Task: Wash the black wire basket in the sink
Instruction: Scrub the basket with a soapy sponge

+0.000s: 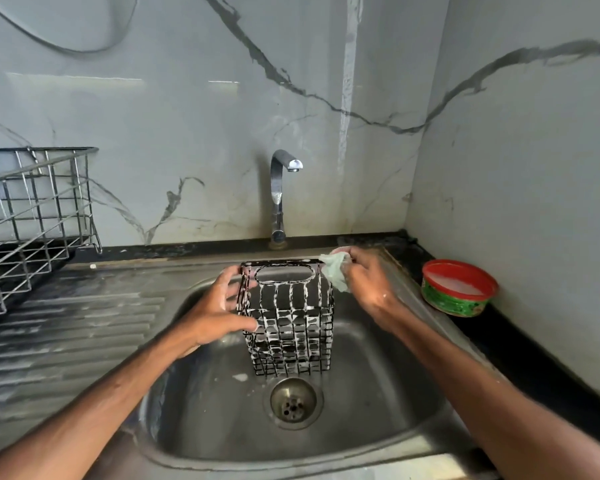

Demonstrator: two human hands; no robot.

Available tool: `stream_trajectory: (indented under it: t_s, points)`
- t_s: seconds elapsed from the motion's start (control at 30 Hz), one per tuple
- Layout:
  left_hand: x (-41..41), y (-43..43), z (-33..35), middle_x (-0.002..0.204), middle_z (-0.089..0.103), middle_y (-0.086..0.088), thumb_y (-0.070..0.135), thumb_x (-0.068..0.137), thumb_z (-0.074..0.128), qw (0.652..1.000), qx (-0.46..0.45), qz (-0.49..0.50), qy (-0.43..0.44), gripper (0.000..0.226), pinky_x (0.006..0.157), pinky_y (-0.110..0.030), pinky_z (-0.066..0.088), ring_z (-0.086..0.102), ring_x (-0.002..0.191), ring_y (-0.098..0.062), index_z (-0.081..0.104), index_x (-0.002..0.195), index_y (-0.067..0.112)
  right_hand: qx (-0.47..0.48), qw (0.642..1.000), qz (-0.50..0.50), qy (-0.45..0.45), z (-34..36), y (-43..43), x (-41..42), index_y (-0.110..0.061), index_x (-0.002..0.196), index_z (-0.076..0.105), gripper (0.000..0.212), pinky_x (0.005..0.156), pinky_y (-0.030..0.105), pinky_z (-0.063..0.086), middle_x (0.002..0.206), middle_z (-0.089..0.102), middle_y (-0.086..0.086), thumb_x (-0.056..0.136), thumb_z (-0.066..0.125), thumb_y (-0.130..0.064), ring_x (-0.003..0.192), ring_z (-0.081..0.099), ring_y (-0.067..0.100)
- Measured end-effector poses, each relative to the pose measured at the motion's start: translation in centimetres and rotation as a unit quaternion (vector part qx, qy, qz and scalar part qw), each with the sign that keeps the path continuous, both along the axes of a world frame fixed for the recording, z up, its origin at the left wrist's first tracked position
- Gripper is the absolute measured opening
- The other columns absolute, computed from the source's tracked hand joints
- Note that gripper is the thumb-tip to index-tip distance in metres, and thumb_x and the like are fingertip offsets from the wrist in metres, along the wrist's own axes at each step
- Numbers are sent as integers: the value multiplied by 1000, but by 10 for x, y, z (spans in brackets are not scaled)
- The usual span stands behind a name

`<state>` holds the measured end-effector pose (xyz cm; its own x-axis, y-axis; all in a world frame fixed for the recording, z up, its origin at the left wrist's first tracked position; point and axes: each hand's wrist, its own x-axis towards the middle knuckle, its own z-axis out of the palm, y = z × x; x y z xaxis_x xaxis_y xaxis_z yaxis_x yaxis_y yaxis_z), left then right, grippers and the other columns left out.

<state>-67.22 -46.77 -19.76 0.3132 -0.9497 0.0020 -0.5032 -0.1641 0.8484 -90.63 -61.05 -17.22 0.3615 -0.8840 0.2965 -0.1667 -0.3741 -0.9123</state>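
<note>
The black wire basket (291, 323) stands upright over the steel sink (378, 393), its wires coated in white soap foam. My left hand (219, 313) grips the basket's left side, thumb on the front wires and fingers at the top rim. My right hand (364, 282) holds a pale green soapy cloth (335, 271) against the basket's top right corner. The tap (281, 195) rises behind the basket, with no water running from it.
A round drain (293, 401) lies in the sink bottom just in front of the basket. A red-rimmed green soap tub (459, 287) sits on the dark counter at the right. A wire dish rack (32, 216) stands at the left above the ribbed drainboard (66, 323).
</note>
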Motion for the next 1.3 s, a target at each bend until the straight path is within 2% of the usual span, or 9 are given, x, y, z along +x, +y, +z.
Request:
stream_trajectory:
  t_s: [0.17, 0.4, 0.5, 0.73, 0.8, 0.9, 1.03, 1.13, 1.3]
  points:
    - [13, -8, -4, 142, 55, -5, 2, 74, 87, 998, -26, 26, 47, 85, 87, -44, 64, 67, 110, -21, 53, 136, 49, -28, 996, 82, 13, -3, 4, 2, -16, 102, 68, 28, 68, 23, 50, 103, 72, 4, 102, 44, -1, 86, 65, 12]
    - [9, -11, -16, 103, 77, -1, 13, 93, 76, 991, -41, 125, 31, 28, 80, -42, 66, 77, 95, -19, 69, 118, 22, -24, 986, 164, 24, -3, 26, 16, -7, 108, 66, 22, 47, 26, 46, 83, 71, 2, 105, 44, -5, 63, 61, 13]
    - [-1, -13, -13, 104, 77, 0, 13, 95, 71, 990, -47, 126, 49, 37, 84, -42, 65, 78, 89, -15, 64, 132, 16, 53, 990, 127, 14, -1, 26, 23, -6, 109, 65, 22, 44, 28, 49, 93, 70, 20, 106, 44, -9, 61, 62, 18]
    - [-38, -10, 5, 123, 72, 10, 46, 73, 81, 993, -32, 15, 116, 72, 104, -35, 51, 65, 117, -11, 57, 139, 33, 143, 982, 74, -99, 12, 26, 18, -5, 102, 72, 31, 52, 33, 59, 90, 73, 10, 107, 42, -6, 59, 66, 11]
    - [-47, -9, 9, 120, 74, 8, 65, 61, 79, 998, 0, -16, 56, 82, 110, -42, 48, 66, 115, -12, 58, 134, 35, 148, 978, 73, -127, 16, 29, 19, -9, 97, 73, 34, 64, 43, 63, 88, 73, 9, 106, 41, -4, 64, 67, 15]
    - [-61, -4, 6, 112, 67, 0, 78, 74, 73, 990, 52, 19, -131, 82, 97, -14, 48, 62, 97, -8, 50, 128, 20, 141, 972, 105, -155, 18, 40, 23, -9, 95, 72, 38, 80, 50, 62, 90, 73, 12, 104, 37, 2, 80, 70, 25]
    - [-67, -20, -21, 154, 47, -5, 96, 38, 77, 995, 29, 35, -90, 149, 105, -34, 53, 56, 131, -22, 26, 156, 21, 158, 968, 138, -140, 11, 50, 36, -8, 104, 71, 35, 92, 57, 57, 106, 75, 17, 104, 37, 1, 107, 70, 36]
    - [-62, -20, -24, 154, 41, -7, 89, 42, 83, 996, 37, 62, -48, 147, 88, -43, 64, 59, 125, -28, 19, 159, 27, 156, 968, 161, -114, 10, 52, 43, -10, 110, 70, 32, 98, 63, 51, 107, 76, 13, 105, 39, -2, 112, 68, 35]
    - [-49, -18, -21, 132, 47, -6, 39, 69, 93, 991, 51, 76, 95, 123, 74, -36, 66, 66, 103, -20, 11, 159, 20, 108, 980, 162, -41, 22, 39, 27, -18, 109, 72, 29, 87, 44, 61, 108, 76, 7, 103, 47, -3, 100, 73, 23]
